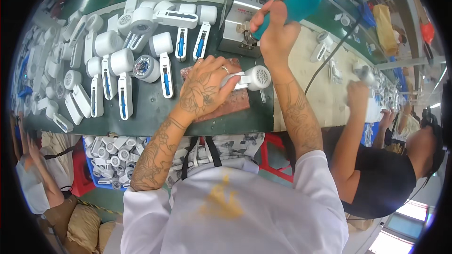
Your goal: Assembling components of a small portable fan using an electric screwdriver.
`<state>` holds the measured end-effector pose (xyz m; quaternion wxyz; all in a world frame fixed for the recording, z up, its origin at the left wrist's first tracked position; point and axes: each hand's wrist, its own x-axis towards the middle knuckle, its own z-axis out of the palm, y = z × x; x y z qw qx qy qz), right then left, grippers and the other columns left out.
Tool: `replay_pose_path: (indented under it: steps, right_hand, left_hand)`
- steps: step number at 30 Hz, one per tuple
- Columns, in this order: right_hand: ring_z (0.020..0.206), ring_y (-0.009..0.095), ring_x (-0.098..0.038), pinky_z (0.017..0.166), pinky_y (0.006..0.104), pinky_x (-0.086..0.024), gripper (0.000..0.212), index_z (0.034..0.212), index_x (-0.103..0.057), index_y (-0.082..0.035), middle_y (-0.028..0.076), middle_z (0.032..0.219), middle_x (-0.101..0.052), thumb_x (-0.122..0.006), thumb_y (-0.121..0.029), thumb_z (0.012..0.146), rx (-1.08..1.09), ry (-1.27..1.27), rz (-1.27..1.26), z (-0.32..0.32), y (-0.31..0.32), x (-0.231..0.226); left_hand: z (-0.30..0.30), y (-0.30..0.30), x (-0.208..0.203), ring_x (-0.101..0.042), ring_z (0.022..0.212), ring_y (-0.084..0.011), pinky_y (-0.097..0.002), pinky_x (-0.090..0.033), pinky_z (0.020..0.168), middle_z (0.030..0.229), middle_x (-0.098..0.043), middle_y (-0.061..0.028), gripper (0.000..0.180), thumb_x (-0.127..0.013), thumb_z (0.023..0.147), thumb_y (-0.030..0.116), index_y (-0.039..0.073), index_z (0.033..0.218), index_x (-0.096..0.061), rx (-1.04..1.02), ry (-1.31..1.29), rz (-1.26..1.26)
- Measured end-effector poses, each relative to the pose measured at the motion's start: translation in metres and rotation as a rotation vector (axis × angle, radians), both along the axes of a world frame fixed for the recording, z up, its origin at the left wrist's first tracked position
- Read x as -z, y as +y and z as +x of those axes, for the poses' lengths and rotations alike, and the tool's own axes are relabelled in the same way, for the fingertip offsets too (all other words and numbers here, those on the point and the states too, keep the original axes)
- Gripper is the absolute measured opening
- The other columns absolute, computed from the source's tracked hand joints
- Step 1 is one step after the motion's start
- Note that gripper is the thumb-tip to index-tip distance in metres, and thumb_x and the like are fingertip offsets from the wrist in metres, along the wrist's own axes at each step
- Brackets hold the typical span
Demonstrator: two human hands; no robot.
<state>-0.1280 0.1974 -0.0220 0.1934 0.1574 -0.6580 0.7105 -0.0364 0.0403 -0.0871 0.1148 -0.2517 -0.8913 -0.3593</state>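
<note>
My left hand (207,82), a ring on one finger, is closed over the handle of a white handheld fan (259,77). The fan lies on a worn reddish pad (235,103), its round grille head pointing right past the pad. My right hand (278,30) is wrapped around a teal electric screwdriver (302,1) with a black cord. The front of the screwdriver is at the face of a grey metal screw feeder (239,21); my fingers partly hide where they meet.
Many white fans (120,63) with blue batteries in opened handles cover the dark worktable (221,127) to the left. A blue crate (110,186) of fan parts stands below. At right, a co-worker's arm (358,108) reaches over a beige work surface (294,108). The cord (332,54) crosses there.
</note>
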Motion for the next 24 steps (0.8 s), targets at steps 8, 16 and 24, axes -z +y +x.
replay_pose_path:
  steps: [8, 16, 24]
  right_hand:
    - [0.061, 0.019, -0.055, 0.059, 0.0343, -0.046, 0.063, 0.105, -0.057, 0.003, 0.008, 0.068, -0.054, -0.057, -0.060, 0.097, -0.109, -0.169, -0.077, 0.072, 0.016, -0.006]
    - [0.060, 0.021, -0.053, 0.061, 0.0351, -0.046, 0.070, 0.109, -0.053, 0.003, 0.009, 0.069, -0.053, -0.056, -0.065, 0.096, -0.124, -0.159, 0.011, 0.081, 0.016, 0.007]
    - [0.057, 0.020, -0.053, 0.057, 0.0345, -0.047, 0.064, 0.093, -0.050, 0.000, 0.010, 0.067, -0.053, -0.058, -0.063, 0.095, -0.136, -0.119, -0.020, 0.086, 0.013, 0.022]
  left_hand:
    - [0.003, -0.002, 0.000, -0.057, 0.097, -0.0303, -0.0426, -0.044, 0.089, 0.102, -0.062, -0.0086, 0.025, -0.063, 0.094, 0.025, 0.009, 0.111, -0.072, -0.007, -0.010, 0.020]
    - [0.003, -0.003, 0.003, -0.057, 0.095, -0.0293, -0.0418, -0.044, 0.089, 0.105, -0.065, -0.0065, 0.024, -0.063, 0.094, 0.024, 0.010, 0.112, -0.071, -0.011, -0.021, 0.005]
    - [0.003, 0.003, 0.006, -0.057, 0.093, -0.0274, -0.0417, -0.045, 0.085, 0.101, -0.063, -0.0059, 0.022, -0.064, 0.093, 0.025, 0.008, 0.105, -0.071, -0.031, 0.031, 0.043]
